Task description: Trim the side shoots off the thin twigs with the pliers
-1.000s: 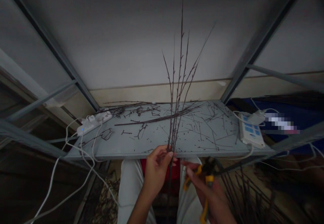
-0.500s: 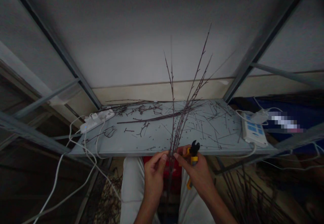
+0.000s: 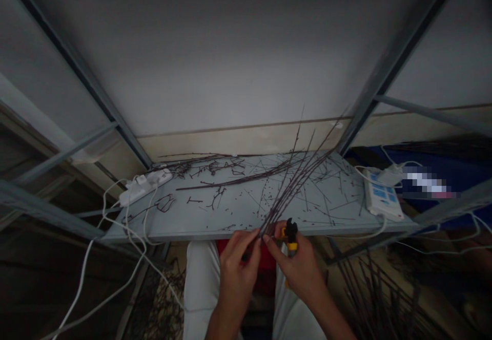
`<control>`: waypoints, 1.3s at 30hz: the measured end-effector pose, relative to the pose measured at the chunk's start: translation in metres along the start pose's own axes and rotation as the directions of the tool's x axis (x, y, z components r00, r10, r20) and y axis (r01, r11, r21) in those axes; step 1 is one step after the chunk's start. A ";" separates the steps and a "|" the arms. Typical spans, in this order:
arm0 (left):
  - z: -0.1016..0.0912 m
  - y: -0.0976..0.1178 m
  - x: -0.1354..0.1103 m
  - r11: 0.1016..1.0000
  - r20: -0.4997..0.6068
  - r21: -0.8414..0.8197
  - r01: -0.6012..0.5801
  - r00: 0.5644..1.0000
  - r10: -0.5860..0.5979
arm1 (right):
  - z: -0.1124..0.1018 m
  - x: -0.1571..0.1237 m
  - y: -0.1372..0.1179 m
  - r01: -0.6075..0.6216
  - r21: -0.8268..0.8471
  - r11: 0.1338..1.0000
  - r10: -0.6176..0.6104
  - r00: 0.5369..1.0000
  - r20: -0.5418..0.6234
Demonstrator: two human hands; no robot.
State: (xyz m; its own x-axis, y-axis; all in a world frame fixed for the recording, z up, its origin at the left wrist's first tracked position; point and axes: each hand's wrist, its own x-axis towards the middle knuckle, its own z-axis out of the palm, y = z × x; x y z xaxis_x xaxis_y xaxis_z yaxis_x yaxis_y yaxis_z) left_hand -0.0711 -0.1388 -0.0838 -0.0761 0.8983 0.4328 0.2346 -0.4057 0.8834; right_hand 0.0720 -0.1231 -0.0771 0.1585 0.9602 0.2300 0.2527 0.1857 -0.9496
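Observation:
A bundle of thin dark twigs (image 3: pixel 282 199) slants up and to the right over the front edge of the table. Near its lower end my left hand (image 3: pixel 239 266) is closed, pinching the twigs between thumb and fingers. My right hand (image 3: pixel 295 263) grips the same bundle with thumb and fingertips, close beside the left. Tucked in the right palm are cutting pliers (image 3: pixel 291 235) with black jaws and yellow-and-black handles; the jaws point up, away from the twigs. The lower ends of the twigs are hidden behind my hands.
On the grey table (image 3: pixel 184 222) lie another twig bundle (image 3: pixel 238 180), bent twigs and many clippings. Power strips stand at the left (image 3: pixel 146 184) and right (image 3: pixel 382 194), with white cables hanging. More branches (image 3: pixel 372 299) stand below right. Metal posts flank the table.
The twig bundle has tipped from nearly upright and spread to a lower slant toward the right, its tips drawn together. Both hands keep hold, and the pliers stay in the right palm.

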 end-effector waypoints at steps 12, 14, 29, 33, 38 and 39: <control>0.014 -0.004 -0.003 0.760 -0.118 -0.522 0.387 0.850 -0.514 | 0.001 -0.007 -0.015 0.027 -0.028 0.999 -0.023 0.991 0.132; 0.013 -0.008 -0.001 0.591 -0.065 -0.708 0.386 0.797 -0.600 | 0.001 -0.009 -0.011 0.022 -0.038 0.999 -0.018 0.994 0.110; -0.128 -0.103 -0.034 0.720 -0.621 -0.629 0.291 0.369 -0.692 | -0.033 -0.006 0.002 0.024 0.000 1.000 -0.024 0.998 -0.055; -0.082 -0.140 -0.063 0.832 -0.182 -0.130 0.539 0.812 -0.555 | -0.034 -0.001 0.001 -0.016 0.057 0.998 0.021 0.997 -0.075; -0.033 -0.197 -0.059 0.861 0.412 0.484 0.157 0.827 -0.383 | -0.042 0.001 -0.011 -0.043 0.128 0.991 0.051 0.997 -0.054; -0.029 -0.207 -0.053 0.833 0.469 0.544 0.100 0.787 -0.401 | -0.044 0.001 -0.013 -0.042 0.141 0.989 0.049 0.998 -0.046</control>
State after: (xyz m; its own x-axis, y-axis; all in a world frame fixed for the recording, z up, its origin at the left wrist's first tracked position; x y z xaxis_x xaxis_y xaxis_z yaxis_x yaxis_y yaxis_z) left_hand -0.1438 -0.1075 -0.2841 0.3005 0.9488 -0.0978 0.7146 -0.1561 0.6819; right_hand 0.1110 -0.1334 -0.0553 0.2141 0.9576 0.1928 0.1086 0.1728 -0.9790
